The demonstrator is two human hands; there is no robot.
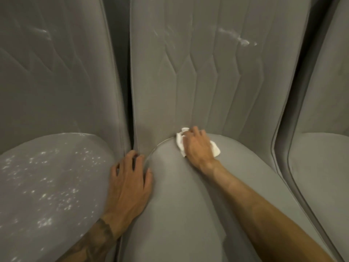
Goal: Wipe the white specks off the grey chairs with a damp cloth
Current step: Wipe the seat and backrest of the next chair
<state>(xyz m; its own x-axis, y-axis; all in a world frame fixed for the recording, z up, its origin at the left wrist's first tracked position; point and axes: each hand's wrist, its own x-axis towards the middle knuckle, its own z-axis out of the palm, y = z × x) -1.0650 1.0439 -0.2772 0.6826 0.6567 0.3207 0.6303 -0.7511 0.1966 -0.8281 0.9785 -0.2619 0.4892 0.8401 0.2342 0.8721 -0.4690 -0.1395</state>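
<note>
Cloth (215,149) gripped under right hand (197,148), long axis along chair (179,205) seat crease

The left hand (130,183) lay palm down with its fingers (120,165) spread and a little bent at the tips, holding nothing. Its wrist ran straight into a tattooed forearm that came in from the lower left. The right arm, bare, reached in from the lower right and stretched further forward and up than the left. The right hand (196,146) was turned knuckles up, its fingers (195,130) bent down over a white cloth (215,150) gripped under the palm. The two hands were well apart.
</note>
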